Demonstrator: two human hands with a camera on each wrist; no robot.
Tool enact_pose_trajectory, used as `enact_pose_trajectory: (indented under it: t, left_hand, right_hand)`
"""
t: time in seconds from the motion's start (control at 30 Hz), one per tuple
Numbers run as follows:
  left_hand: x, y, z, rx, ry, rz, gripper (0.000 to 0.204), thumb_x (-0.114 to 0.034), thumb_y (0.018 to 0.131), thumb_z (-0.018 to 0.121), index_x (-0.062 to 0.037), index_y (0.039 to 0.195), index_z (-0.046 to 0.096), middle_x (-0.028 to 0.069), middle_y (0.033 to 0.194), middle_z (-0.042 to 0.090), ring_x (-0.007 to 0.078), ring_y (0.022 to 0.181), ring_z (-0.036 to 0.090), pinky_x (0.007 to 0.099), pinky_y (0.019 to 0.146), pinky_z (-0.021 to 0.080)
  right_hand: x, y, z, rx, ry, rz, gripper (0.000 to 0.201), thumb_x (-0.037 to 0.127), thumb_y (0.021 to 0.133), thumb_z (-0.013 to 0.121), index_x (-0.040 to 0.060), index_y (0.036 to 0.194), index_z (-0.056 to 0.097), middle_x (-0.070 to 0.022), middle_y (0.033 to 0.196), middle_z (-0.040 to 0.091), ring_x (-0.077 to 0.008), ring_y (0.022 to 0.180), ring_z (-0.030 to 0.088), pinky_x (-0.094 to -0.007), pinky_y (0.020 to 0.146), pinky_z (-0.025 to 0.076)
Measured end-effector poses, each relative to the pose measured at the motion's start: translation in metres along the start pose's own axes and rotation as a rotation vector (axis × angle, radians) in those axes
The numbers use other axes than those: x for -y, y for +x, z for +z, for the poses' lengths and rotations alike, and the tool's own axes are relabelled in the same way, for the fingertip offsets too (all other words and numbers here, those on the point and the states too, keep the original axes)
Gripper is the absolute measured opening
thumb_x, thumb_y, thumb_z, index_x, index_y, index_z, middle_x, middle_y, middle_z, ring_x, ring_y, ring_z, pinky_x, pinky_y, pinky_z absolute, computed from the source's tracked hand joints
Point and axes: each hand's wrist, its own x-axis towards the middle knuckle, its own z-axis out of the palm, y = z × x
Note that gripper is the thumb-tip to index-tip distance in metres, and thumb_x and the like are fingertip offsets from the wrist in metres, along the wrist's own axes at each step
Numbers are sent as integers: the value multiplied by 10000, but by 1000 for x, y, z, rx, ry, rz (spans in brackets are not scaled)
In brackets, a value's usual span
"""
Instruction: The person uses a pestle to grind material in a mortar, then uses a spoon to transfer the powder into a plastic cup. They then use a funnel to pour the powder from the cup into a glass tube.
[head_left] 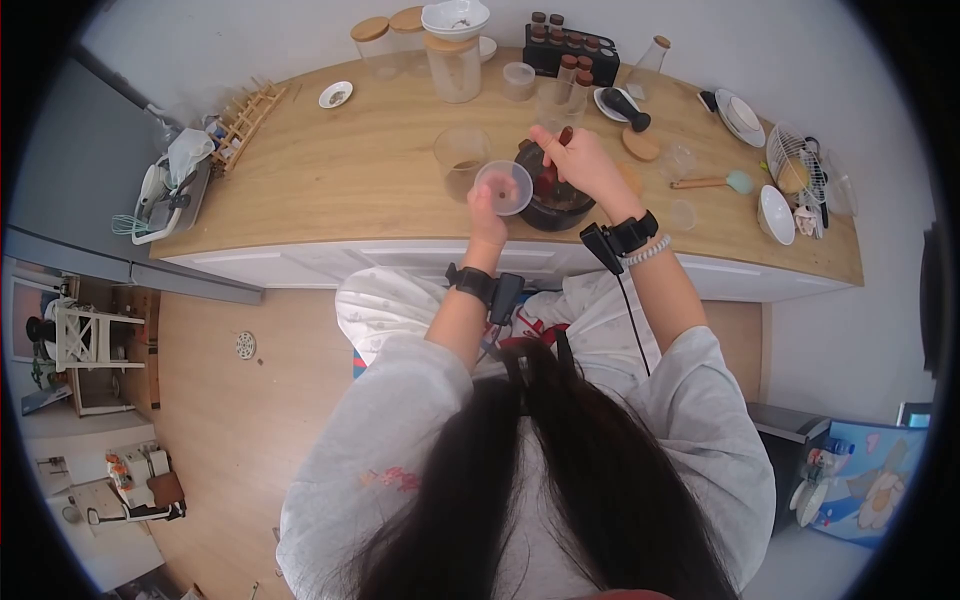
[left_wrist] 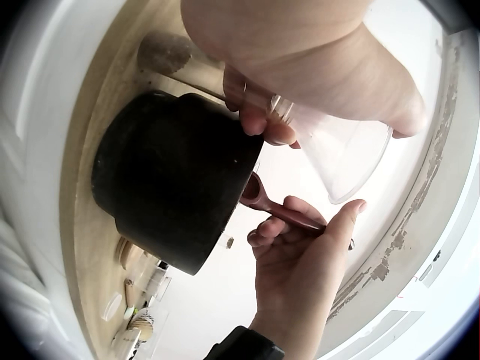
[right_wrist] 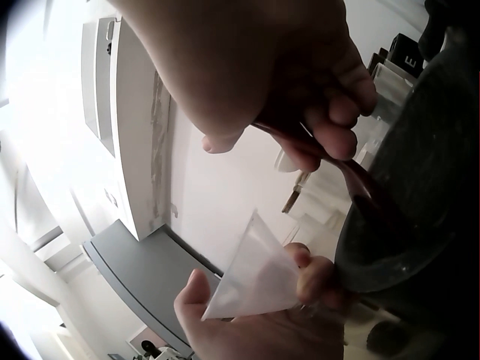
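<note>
My left hand [head_left: 486,218] grips a clear plastic funnel [head_left: 504,187], its wide mouth turned up. In the left wrist view the funnel's cone [left_wrist: 341,154] shows beyond my fingers. My right hand [head_left: 583,165] holds a dark red spoon [right_wrist: 356,184] by its handle, and the bowl of the spoon dips inside a black mortar [head_left: 556,217]. The mortar stands near the counter's front edge, just right of the funnel. Behind the funnel is a clear glass jar [head_left: 462,150] with dark contents low inside. What lies in the mortar is hidden.
A black pestle [head_left: 625,108] lies across a white plate at the back right, near a wooden lid [head_left: 641,144]. Further right are a spatula [head_left: 705,183] and a white bowl [head_left: 775,215]. Lidded jars and a black spice rack [head_left: 570,52] line the wall; a dish rack [head_left: 172,200] stands left.
</note>
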Motion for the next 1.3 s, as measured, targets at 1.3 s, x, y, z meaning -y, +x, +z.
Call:
enact_pose_trajectory:
  t: [1.3]
  left_hand:
    - [6,1,-6,44,-11,5,500,-486,833,349,-30,869,551,49,818,559,160,803,527,278,720,415]
  right_hand:
    - [-69,10,0,-235,385,115,547,524,840,519,18,632,504,-40,436,482,-101,369,474,-222,394,330]
